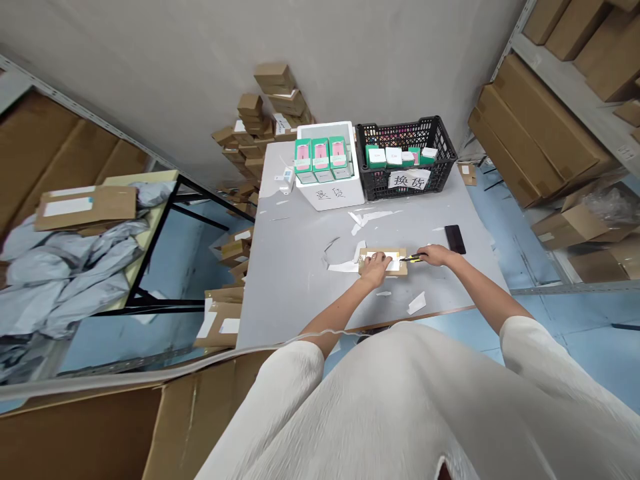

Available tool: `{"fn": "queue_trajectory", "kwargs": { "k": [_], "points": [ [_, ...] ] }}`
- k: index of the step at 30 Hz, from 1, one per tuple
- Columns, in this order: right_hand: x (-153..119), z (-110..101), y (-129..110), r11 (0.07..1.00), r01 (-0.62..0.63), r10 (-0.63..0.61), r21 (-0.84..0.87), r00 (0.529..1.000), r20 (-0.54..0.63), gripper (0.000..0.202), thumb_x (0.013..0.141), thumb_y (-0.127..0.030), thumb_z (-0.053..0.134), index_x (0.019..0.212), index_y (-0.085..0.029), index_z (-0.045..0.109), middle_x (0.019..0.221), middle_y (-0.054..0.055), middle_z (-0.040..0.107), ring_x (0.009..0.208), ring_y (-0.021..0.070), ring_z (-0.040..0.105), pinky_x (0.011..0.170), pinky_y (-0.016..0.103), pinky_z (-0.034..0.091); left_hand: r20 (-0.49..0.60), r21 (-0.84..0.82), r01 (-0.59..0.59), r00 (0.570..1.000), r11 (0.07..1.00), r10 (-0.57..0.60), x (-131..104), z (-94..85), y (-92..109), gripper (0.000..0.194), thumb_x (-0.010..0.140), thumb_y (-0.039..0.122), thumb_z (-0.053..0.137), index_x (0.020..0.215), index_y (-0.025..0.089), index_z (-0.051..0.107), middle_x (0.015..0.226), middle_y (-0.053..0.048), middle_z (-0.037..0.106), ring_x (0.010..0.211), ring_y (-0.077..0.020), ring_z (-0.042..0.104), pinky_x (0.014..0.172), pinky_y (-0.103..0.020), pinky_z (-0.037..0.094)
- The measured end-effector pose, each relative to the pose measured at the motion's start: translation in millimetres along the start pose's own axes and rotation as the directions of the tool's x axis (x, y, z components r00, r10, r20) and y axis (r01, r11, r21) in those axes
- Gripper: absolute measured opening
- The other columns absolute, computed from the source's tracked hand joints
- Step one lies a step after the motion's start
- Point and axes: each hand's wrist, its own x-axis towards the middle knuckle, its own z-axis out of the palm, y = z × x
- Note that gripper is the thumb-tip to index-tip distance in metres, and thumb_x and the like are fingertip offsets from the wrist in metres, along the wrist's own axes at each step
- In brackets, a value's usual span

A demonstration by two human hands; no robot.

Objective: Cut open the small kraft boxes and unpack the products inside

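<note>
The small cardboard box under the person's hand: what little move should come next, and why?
Probably slide the left hand a little toward the left end of the box, away from the cutter: that hand rests on the box, and the right hand holds the cutter with its tip pointing toward the left hand, close by.

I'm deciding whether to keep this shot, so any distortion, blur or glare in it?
Head view, edges: wide-angle distortion, the right shelf leaning; head view, left: grey parcels look smeared; head view, centre: the label under the left hand is too small to read, though the crate sign is legible; head view overall: soft, even light, no harsh glare on the table.
</note>
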Motion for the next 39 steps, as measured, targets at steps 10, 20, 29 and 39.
{"fn": "queue_trajectory", "kwargs": {
  "k": [10,20,29,39],
  "points": [
    [-57,12,17,0.854,-0.166,0.136,0.494,0.986,0.096,0.04,0.088,-0.064,0.078,0.095,-0.024,0.076,0.078,0.003,0.077,0.062,0.0199,0.069,0.056,0.03,0.053,-0.097,-0.139,0.005,0.995,0.99,-0.019,4,-5.7,3,0.044,0.108,0.035,0.053,0.152,0.029,0.051,0.154,-0.012,0.055,0.143,-0.033,0.052,0.119,-0.05,0.04],
    [-71,52,3,0.982,0.074,-0.028,0.176,0.969,-0.247,0.043,0.108,-0.045,0.053,0.143,-0.031,0.073,0.121,0.008,0.078,0.111,0.0279,0.072,0.098,0.039,0.057,-0.113,-0.019,-0.05,0.992,0.999,0.048,43,-0.1,-6,0.055,0.095,0.021,0.07,0.148,0.023,0.056,0.153,-0.017,0.057,0.148,-0.0362,0.046,0.123,-0.051,0.033],
    [-63,69,-12,0.998,0.029,-0.047,-0.058,0.939,-0.341,0.047,0.11,-0.038,0.051,0.153,-0.031,0.068,0.124,0.012,0.072,0.12,0.0322,0.065,0.104,0.045,0.05,-0.174,-0.029,-0.126,0.978,0.992,0.119,41,10.2,-15,0.052,0.108,0.025,0.044,0.159,0.022,0.053,0.151,-0.018,0.062,0.142,-0.0356,0.054,0.121,-0.052,0.036],
    [-68,84,-13,0.999,-0.01,-0.012,-0.047,0.892,-0.452,0.05,0.109,-0.036,0.048,0.154,-0.029,0.067,0.13,0.015,0.071,0.118,0.0356,0.059,0.101,0.048,0.045,-0.295,-0.126,-0.072,0.955,0.989,0.032,36,39.9,-11,0.056,0.109,0.025,0.038,0.164,0.02,0.052,0.163,-0.017,0.056,0.157,-0.0357,0.044,0.134,-0.057,0.025]
  ]
}}
